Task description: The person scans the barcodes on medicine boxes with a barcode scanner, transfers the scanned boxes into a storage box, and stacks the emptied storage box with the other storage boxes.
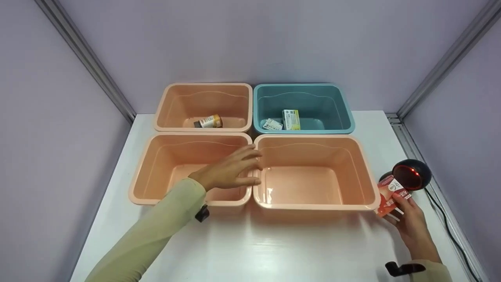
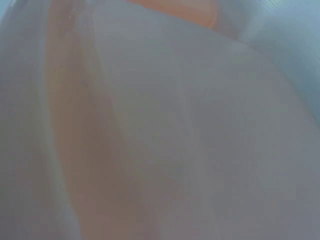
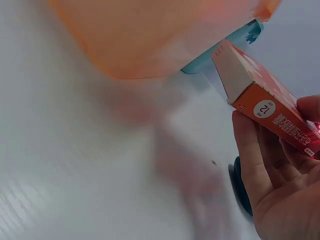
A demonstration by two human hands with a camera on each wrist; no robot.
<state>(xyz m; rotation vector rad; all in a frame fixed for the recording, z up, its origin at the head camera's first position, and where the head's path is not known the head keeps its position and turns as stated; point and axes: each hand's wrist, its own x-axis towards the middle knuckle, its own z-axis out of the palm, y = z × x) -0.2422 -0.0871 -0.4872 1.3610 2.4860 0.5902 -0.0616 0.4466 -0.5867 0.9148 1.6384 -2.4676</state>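
My right hand (image 1: 413, 223) grips a small red-and-white printed box (image 1: 386, 192) beside the right end of the front right bin. The box is in front of a black scanner (image 1: 420, 172) with red lights glowing. In the right wrist view, the thumb lies on one side of the box (image 3: 272, 102) and the fingers support it from below. My left hand (image 1: 233, 168) holds nothing and hovers with spread fingers above the adjoining rims of the front bins. The left wrist view is too blurred to make out the fingers.
Two peach bins (image 1: 143, 168) (image 1: 370, 176) stand in front. Behind them, another peach bin (image 1: 164, 105) contains a brown bottle (image 1: 211, 122), and a teal bin (image 1: 346, 111) contains two small boxes (image 1: 291, 119) (image 1: 273, 125). A black cable (image 1: 446, 223) runs along the table's right side.
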